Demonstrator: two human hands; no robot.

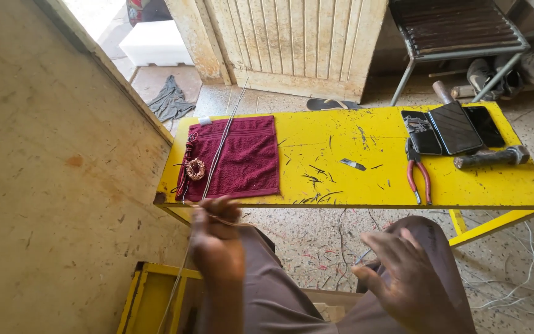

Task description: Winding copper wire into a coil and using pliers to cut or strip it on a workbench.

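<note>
My left hand (216, 238) is closed around a bundle of thin wires (217, 148) just below the front edge of the yellow bench (341, 179). The wires run up over a dark red towel (242, 158) toward the door and hang down past the hand. A small copper wire coil (194, 169) lies on the towel's left side. My right hand (412, 278) hovers over my right knee with fingers spread, holding nothing.
Red-handled pliers (416, 173), a hammer (492, 157), three dark phones (452, 128) and a small blade (352, 164) lie on the bench. A wall stands at left, a metal chair (458, 34) behind, loose wires on the floor (526, 272).
</note>
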